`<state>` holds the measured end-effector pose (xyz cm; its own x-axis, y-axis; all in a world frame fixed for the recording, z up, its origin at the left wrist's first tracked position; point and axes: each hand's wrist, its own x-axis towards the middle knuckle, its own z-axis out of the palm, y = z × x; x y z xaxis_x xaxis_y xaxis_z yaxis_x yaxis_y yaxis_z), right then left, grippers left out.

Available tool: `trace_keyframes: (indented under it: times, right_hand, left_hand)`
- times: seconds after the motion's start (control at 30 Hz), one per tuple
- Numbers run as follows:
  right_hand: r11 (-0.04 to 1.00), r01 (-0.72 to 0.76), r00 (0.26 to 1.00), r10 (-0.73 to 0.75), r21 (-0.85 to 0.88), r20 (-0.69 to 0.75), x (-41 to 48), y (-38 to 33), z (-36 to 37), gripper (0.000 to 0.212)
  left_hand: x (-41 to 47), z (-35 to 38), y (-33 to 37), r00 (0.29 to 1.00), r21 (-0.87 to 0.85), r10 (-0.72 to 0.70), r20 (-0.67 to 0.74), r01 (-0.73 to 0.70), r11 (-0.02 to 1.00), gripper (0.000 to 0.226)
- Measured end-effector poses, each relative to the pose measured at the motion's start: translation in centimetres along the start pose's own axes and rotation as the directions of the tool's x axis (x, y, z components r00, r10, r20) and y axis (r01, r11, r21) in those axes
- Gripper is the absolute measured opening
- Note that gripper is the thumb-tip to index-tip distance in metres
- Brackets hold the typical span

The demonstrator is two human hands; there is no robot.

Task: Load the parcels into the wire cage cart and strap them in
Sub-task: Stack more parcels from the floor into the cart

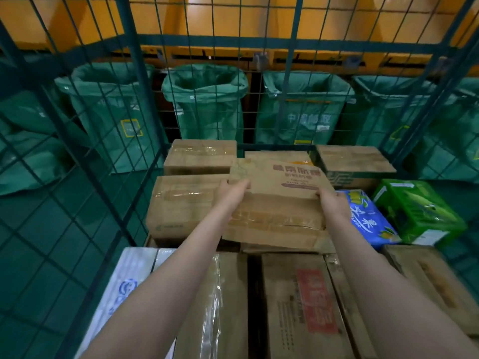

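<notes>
Held carton: a brown cardboard carton (280, 203) is seen in the centre of the frame, inside the wire cage cart (129, 81), above the other parcels.
Look of the carton: the cardboard is worn and creased. Dark red characters are printed on the far face, and a band of clear tape is laid across the near face. It is held tilted. Whether it rests on the parcels under it cannot be told.
Left hand: the left hand (232, 193) is clasped on the left edge of the carton.
Right hand: the right hand (333, 202) is clasped on the right edge of the carton.
Parcels on the left: a taped brown box (181, 203) is placed just beside the carton, and a white pack (129, 275) is seen at the lower left.
Parcels on the right: a blue printed pack (368, 221) and a green box (414, 211) are placed side by side.
Lower centre: a carton with a red label (305, 307) is seen between the forearms.
Behind the mesh: open green sacks (204, 104) are hung in a row across the upper half of the frame.
</notes>
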<state>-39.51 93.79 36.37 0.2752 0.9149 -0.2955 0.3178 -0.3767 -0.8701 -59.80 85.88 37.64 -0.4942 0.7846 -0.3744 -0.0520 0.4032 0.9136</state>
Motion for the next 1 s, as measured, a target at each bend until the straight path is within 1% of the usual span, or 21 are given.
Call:
trace_keyframes:
  times: [0.1, 0.2, 0.27, 0.37, 0.43, 0.5, 0.53, 0.6, 0.63, 0.7, 0.83, 0.93, 1.0]
  right_hand:
    - [1.0, 0.019, 1.0, -0.019, 0.024, -0.013, 0.3, -2.0, 0.8, 0.06]
    - [0.999, 0.037, 0.999, -0.037, 0.022, -0.004, 0.8, -4.0, 2.4, 0.065]
    - [0.998, 0.06, 0.998, -0.06, 0.026, 0.031, 1.6, -5.2, 3.9, 0.066]
    - [0.993, 0.114, 0.989, -0.112, -0.009, 0.1, 3.2, -6.8, 6.9, 0.055]
    - [0.995, 0.104, 0.982, -0.103, 0.006, 0.161, 4.1, -8.1, 9.2, 0.056]
    - [0.994, 0.099, 0.975, -0.106, 0.046, 0.193, 4.9, -9.6, 12.2, 0.06]
    - [0.993, 0.109, 0.972, -0.118, 0.053, 0.204, 5.5, -10.3, 14.0, 0.061]
    - [0.987, 0.155, 0.962, -0.162, 0.049, 0.22, 6.2, -11.5, 16.5, 0.061]
    - [0.983, 0.177, 0.956, -0.183, 0.049, 0.23, 6.4, -12.2, 17.8, 0.06]
    - [0.975, 0.218, 0.948, -0.224, 0.051, 0.225, 7.1, -13.5, 20.6, 0.057]
    - [0.953, 0.3, 0.937, -0.301, 0.033, 0.178, 8.9, -15.8, 26.3, 0.049]
    - [0.945, 0.323, 0.928, -0.328, 0.059, 0.174, 10.2, -16.8, 29.3, 0.043]
    - [0.934, 0.345, 0.922, -0.356, 0.09, 0.154, 10.9, -17.0, 31.2, 0.04]
  left_hand:
    - [1.3, -0.3, 2.1, 0.998, -0.019, 0.05, -0.03, -0.05, 0.999, 0.064]
    - [3.2, -0.8, 3.3, 0.995, -0.041, 0.049, -0.086, -0.052, 0.998, 0.058]
    - [4.5, -1.1, 3.8, 0.989, -0.059, 0.03, -0.147, -0.04, 0.997, 0.054]
    - [7.3, -2.5, 4.4, 0.975, -0.125, -0.022, -0.22, -0.006, 0.992, 0.05]
    - [9.5, -3.8, 5.2, 0.969, -0.172, -0.063, -0.238, 0.022, 0.985, 0.048]
    - [12.1, -5.2, 6.2, 0.961, -0.189, -0.086, -0.263, 0.036, 0.981, 0.051]
    - [13.6, -6.1, 6.7, 0.956, -0.183, -0.083, -0.28, 0.032, 0.983, 0.047]
    - [15.6, -7.6, 7.7, 0.95, -0.17, -0.055, -0.307, 0.002, 0.985, 0.033]
    - [16.6, -8.4, 8.0, 0.948, -0.179, -0.056, -0.314, -0.001, 0.984, 0.033]
    - [19.1, -10.1, 8.6, 0.946, -0.194, -0.053, -0.32, -0.011, 0.981, 0.041]
    - [24.8, -13.1, 9.2, 0.944, -0.167, 0.021, -0.33, -0.08, 0.983, 0.044]
    - [28.3, -14.7, 9.3, 0.949, -0.122, 0.069, -0.309, -0.111, 0.986, 0.055]
    - [30.3, -15.7, 9.5, 0.949, -0.086, 0.091, -0.301, -0.122, 0.989, 0.057]
